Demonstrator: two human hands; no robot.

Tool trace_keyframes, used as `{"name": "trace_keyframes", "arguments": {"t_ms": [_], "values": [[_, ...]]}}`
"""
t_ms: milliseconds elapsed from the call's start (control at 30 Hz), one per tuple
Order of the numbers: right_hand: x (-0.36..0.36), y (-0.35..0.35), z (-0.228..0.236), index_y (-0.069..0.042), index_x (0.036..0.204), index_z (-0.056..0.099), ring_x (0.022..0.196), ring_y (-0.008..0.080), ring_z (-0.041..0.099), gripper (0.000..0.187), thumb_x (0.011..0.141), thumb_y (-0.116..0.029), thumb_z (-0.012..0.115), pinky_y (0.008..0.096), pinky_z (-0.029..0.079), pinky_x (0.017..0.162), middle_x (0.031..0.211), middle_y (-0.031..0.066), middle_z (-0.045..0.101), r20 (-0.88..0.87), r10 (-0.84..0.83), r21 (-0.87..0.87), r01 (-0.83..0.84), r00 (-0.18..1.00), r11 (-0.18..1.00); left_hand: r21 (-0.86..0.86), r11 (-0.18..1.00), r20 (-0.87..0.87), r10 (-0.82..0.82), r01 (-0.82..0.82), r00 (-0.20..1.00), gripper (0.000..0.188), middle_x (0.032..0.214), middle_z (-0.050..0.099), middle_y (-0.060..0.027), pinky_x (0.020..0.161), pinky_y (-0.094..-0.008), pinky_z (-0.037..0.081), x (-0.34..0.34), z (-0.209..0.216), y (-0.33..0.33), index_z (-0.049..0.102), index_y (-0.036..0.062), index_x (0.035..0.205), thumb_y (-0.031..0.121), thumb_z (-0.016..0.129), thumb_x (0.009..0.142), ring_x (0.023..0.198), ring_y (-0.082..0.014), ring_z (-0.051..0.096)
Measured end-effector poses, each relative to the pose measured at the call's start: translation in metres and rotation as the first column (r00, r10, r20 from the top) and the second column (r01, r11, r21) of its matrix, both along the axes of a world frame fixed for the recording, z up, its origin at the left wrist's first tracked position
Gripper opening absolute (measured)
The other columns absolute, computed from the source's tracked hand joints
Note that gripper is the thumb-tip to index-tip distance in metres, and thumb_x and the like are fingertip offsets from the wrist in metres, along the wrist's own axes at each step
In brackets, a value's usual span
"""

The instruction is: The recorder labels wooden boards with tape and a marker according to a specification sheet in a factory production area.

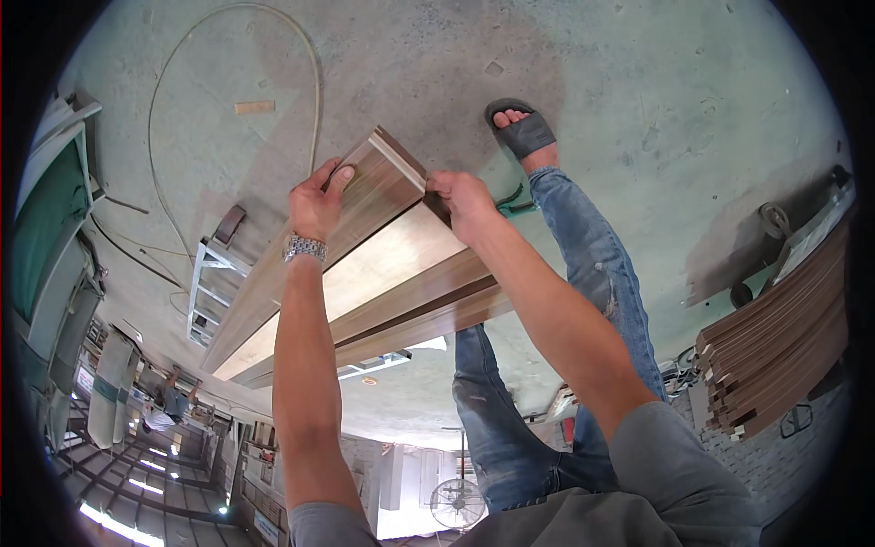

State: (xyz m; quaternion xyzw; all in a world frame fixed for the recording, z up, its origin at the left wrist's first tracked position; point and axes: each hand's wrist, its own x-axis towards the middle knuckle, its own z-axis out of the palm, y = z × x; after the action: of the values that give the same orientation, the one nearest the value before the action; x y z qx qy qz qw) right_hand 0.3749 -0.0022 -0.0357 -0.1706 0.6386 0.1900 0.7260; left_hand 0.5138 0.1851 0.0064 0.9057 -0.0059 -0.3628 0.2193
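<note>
Before me several long wood-grain boards (378, 196) lie side by side, running from near the middle of the view toward the lower left. The brown topmost one has a pale strip (398, 162) across its far end. My left hand (316, 199), with a metal watch on the wrist, grips this board's left edge, thumb on top and fingers curled under. At the right corner of the same end my right hand (463, 202) is closed, fingers pinched on the board's edge. A pale, bare-looking panel (392, 260) shows between the brown boards, below my hands.
A white metal ladder-like frame (211, 296) stands left of the boards. On the concrete floor lie a looped hose (316, 82) and a small wood offcut (254, 108). Stacked brown boards (775, 337) are at the right. A standing fan (457, 503) appears near the bottom.
</note>
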Motion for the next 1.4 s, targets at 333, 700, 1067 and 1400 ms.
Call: {"name": "trace_keyframes", "arguments": {"t_ms": [333, 700, 1067, 1400], "values": [[-0.106, -0.01, -0.02, 0.005, 0.111, 0.07, 0.091, 0.0153, 0.063, 0.03, 0.094, -0.018, 0.06, 0.0292, 0.048, 0.083, 0.102, 0.0098, 0.071, -0.024, 0.591, -0.29, -0.572, 0.806, 0.768, -0.022, 1.0, 0.666, 0.02, -0.007, 0.746, 0.027, 0.093, 0.074, -0.0145, 0.07, -0.0336, 0.054, -0.072, 0.03, 0.024, 0.072, 0.0008, 0.107, 0.024, 0.067, 0.094, 0.08, -0.024, 0.071], [-0.123, -0.007, -0.036, -0.002, 0.116, 0.07, 0.088, 0.014, 0.065, 0.03, 0.09, -0.005, 0.056, 0.0267, 0.05, 0.081, 0.093, 0.0077, 0.073, 0.223, 0.563, -0.247, -0.513, 0.796, 0.822, 0.073, 0.178, -0.452, 0.883, -0.981, 0.127, 0.049, 0.111, 0.065, -0.024, 0.089, -0.0422, 0.057, -0.251, 0.027, 0.016, 0.05, -0.0087, 0.126, 0.03, 0.06, 0.099, 0.098, -0.0346, 0.067], [-0.189, -0.011, -0.05, 0.005, 0.115, 0.068, 0.087, 0.018, 0.066, 0.03, 0.09, -0.008, 0.058, 0.0292, 0.051, 0.08, 0.098, 0.0125, 0.072, 0.0, 0.763, -0.292, -0.729, 0.647, 0.618, 0.028, 0.288, -0.508, 0.829, -0.957, 0.235, 0.05, 0.12, 0.063, -0.0227, 0.089, -0.0382, 0.057, -0.282, 0.028, 0.041, 0.05, -0.0085, 0.126, 0.032, 0.06, 0.099, 0.105, -0.0312, 0.067], [-0.233, -0.008, -0.014, -0.008, 0.102, 0.073, 0.083, 0.0153, 0.064, 0.024, 0.085, -0.023, 0.066, 0.0331, 0.049, 0.076, 0.095, 0.0048, 0.072, -0.031, 0.89, -0.327, -0.846, 0.455, 0.421, -0.12, 0.17, -0.517, 0.83, -0.978, 0.208, 0.033, 0.098, 0.07, -0.0105, 0.071, -0.0286, 0.056, -0.415, 0.017, 0.128, 0.065, -0.0013, 0.108, 0.028, 0.069, 0.093, 0.085, -0.0187, 0.07]]}}
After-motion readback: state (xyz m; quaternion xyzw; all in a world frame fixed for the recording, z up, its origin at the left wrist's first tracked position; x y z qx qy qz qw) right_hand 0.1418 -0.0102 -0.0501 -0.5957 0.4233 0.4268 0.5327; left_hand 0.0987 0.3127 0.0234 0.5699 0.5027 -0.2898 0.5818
